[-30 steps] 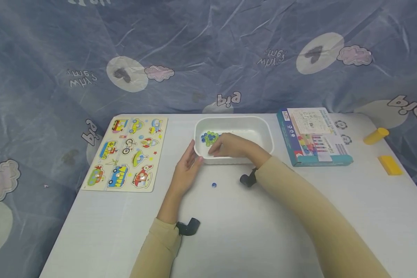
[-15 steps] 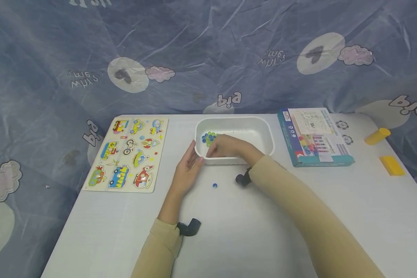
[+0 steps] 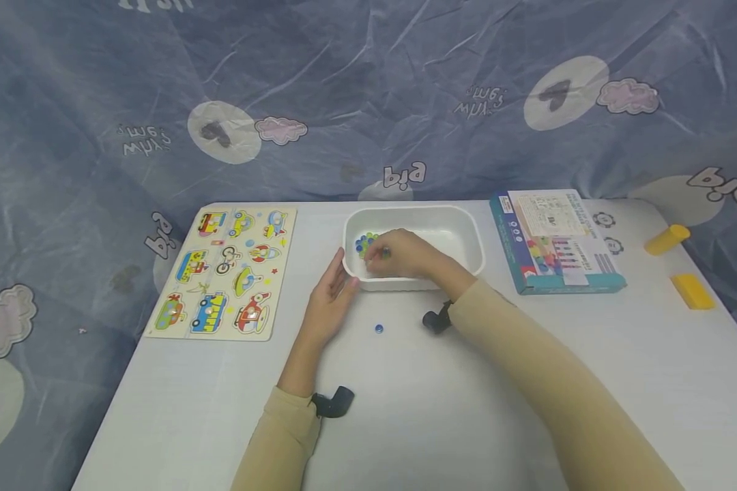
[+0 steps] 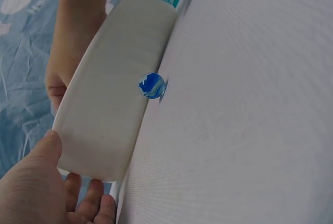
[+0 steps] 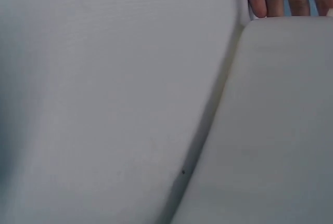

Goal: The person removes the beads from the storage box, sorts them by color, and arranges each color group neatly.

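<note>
A white plastic tub (image 3: pixel 454 232) sits at the back middle of the table. Blue and yellow-green marbles (image 3: pixel 362 244) cluster in its left end. My right hand (image 3: pixel 402 254) reaches inside, its curled fingertips low beside the marbles. A dark greenish marble (image 3: pixel 386 252) shows between its fingers. At the tub's left front corner rests my left hand (image 3: pixel 328 307), fingers extended against the end wall, thumb at the front rim. In the left wrist view, the thumb (image 4: pixel 49 146) touches the tub edge. One blue swirled marble (image 4: pixel 152 86) lies on the table before the tub.
On the left lies a wooden vehicle puzzle board (image 3: pixel 221 273). A teal boxed set (image 3: pixel 555 242) is to the tub's right. Farther right are a yellow cylinder (image 3: pixel 667 240) and a yellow block (image 3: pixel 692 292). Behind the table hangs a blue printed cloth (image 3: pixel 368 102).
My right hand has lifted and turned slightly inside the tub, and a dark marble now shows between its fingers. My left hand and the loose blue marble stay in place.
</note>
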A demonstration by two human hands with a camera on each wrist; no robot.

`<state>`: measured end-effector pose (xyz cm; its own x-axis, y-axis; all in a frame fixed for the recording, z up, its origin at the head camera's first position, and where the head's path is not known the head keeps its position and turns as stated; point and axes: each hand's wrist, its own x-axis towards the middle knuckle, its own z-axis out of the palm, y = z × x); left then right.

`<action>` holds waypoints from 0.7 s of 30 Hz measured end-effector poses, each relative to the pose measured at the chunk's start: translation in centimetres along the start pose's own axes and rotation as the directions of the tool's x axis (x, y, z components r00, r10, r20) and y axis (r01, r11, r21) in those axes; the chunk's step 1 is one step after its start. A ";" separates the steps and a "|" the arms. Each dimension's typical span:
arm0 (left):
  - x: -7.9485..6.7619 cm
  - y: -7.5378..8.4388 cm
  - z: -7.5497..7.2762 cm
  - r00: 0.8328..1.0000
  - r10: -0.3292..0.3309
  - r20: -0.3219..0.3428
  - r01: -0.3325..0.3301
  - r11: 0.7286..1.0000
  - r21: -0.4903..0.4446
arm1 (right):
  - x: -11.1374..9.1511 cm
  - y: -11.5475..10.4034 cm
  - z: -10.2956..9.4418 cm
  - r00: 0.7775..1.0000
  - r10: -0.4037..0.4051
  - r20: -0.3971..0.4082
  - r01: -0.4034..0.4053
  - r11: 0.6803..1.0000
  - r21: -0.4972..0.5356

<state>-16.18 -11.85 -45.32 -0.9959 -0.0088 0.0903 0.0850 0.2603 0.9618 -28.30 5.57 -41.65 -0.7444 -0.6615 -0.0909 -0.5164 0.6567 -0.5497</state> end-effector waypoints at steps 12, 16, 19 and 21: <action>0.9 -2.9 0.5 1.000 0.015 -0.026 -0.015 1.000 0.001 | -5.3 -2.7 -1.6 0.979 -0.124 -0.159 0.127 0.992 0.011; 1.0 -3.0 0.5 0.999 0.028 -0.028 -0.028 1.000 0.001 | -7.5 -3.6 -0.7 0.974 -0.148 -0.170 0.157 0.987 0.037; 1.1 -3.2 0.5 0.999 0.029 -0.023 -0.029 0.999 -0.012 | -9.0 -4.2 0.4 0.982 -0.128 -0.139 0.135 0.990 0.047; 1.2 -3.3 0.5 0.999 0.037 -0.021 -0.037 0.999 -0.016 | -9.9 -4.6 1.4 0.987 -0.115 -0.108 0.120 0.992 0.034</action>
<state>-17.64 -12.21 -48.56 -0.9912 -0.0193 0.1311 0.1224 0.2448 0.9618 -17.99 8.61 -39.41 -0.7211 -0.6900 0.0632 -0.5871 0.5600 -0.5845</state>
